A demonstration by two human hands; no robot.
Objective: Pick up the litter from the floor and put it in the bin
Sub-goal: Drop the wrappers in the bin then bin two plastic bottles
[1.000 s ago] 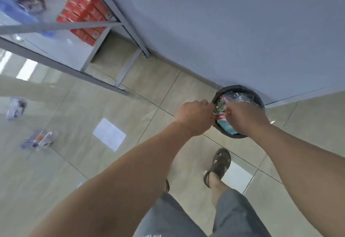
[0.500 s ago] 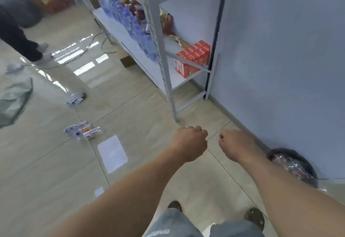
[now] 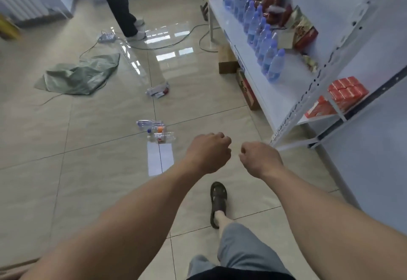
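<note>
A green sack (image 3: 77, 77) lies crumpled on the tiled floor (image 3: 66, 191), well apart from the shelf (image 3: 271, 94) lined with water bottles (image 3: 259, 35).

Bare forearms, no sleeves; grey trousers (image 3: 240, 249); dark strapped sandal (image 3: 218, 200) on 1 foot.

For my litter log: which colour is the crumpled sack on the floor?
Pale green sack, shown in the head view.
</note>
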